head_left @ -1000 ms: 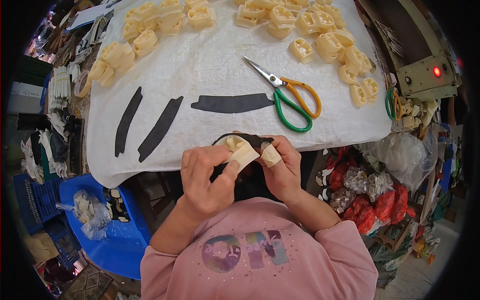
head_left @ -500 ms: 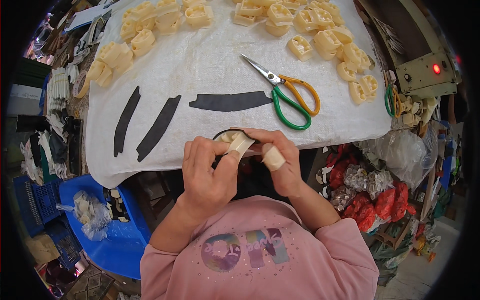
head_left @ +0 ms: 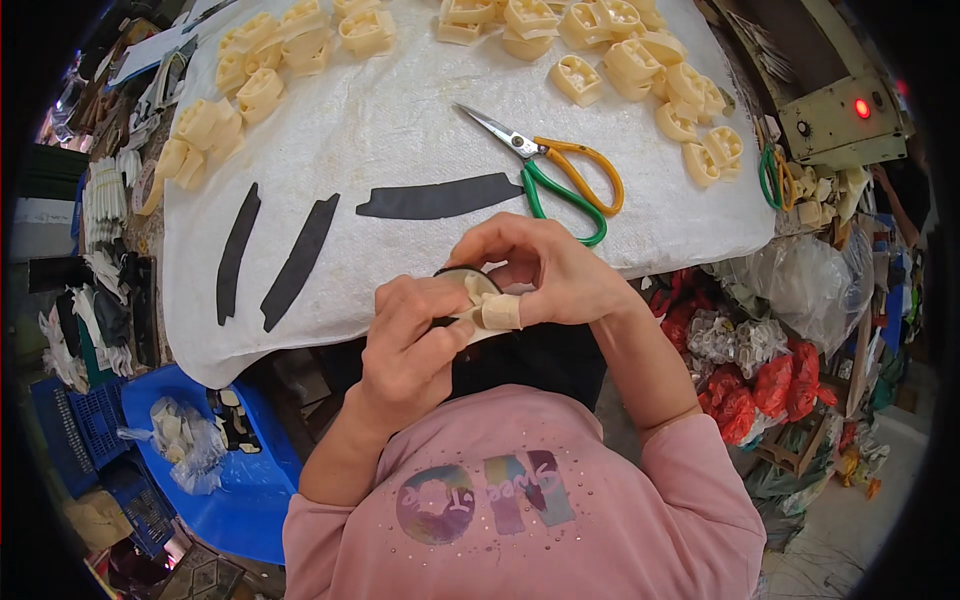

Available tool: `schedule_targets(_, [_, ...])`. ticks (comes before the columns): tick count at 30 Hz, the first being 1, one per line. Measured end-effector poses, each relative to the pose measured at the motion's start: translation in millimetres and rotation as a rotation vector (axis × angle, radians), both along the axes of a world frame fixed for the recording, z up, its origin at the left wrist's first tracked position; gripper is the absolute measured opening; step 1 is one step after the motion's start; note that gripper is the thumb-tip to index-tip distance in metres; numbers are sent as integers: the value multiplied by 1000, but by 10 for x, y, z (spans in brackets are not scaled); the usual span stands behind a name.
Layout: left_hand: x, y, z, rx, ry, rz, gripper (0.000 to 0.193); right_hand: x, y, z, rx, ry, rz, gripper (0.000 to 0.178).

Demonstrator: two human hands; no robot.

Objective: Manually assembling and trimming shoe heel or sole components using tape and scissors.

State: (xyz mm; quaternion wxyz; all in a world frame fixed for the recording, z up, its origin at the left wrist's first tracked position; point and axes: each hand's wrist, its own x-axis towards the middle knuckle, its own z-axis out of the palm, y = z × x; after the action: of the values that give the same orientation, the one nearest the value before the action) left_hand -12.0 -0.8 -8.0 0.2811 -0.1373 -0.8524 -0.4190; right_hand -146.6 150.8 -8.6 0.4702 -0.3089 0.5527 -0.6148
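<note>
A small cream piece (head_left: 478,300) with a dark curved rim sat at the centre of the frame, just below the near edge of the surface (head_left: 400,130), pinched between both hands. Most of it was hidden by fingers, so its full shape could not be told.

The left hand (head_left: 410,335) came up from the lower middle, knuckles toward the camera, its fingers curled shut around the lower left of the piece. The right hand (head_left: 545,268) reached in from the right, wrist bent, fingers arched over the top of the piece and closed on it; its thumb, wrapped in pale tape (head_left: 498,312), pressed against the piece and touched the left fingers.

Just above the hands on the white cloth of the surface lay a black strip (head_left: 438,198), and to its right scissors (head_left: 556,172) with one green and one orange handle, blades shut. Two more black strips (head_left: 270,255) lay at centre left. Cream moulded parts (head_left: 640,55) were scattered along the top of the frame. A blue tub (head_left: 235,480) stood at lower left, and red bags (head_left: 750,390) lay at right.
</note>
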Motion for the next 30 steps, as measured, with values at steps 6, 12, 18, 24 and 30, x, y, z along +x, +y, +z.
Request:
schedule_targets(6, [-37, 81, -107, 256, 9, 166, 19, 76, -63, -64, -48, 40, -162, 48])
schedule_targets(12, [5, 69, -171, 554, -56, 174, 12, 75, -18, -155, -301, 403, -299, 38])
schedule_targets(18, [-11, 187, -144, 777, -203, 163, 13, 207, -127, -89, -238, 748, -375, 18])
schedule_targets(24, [-55, 156, -122, 795, -237, 158, 12, 208, -139, -42, -237, 617, -365, 21])
schedule_targets(30, [-73, 162, -102, 506, -194, 190, 17, 205, -96, -60, -245, 804, -454, 5])
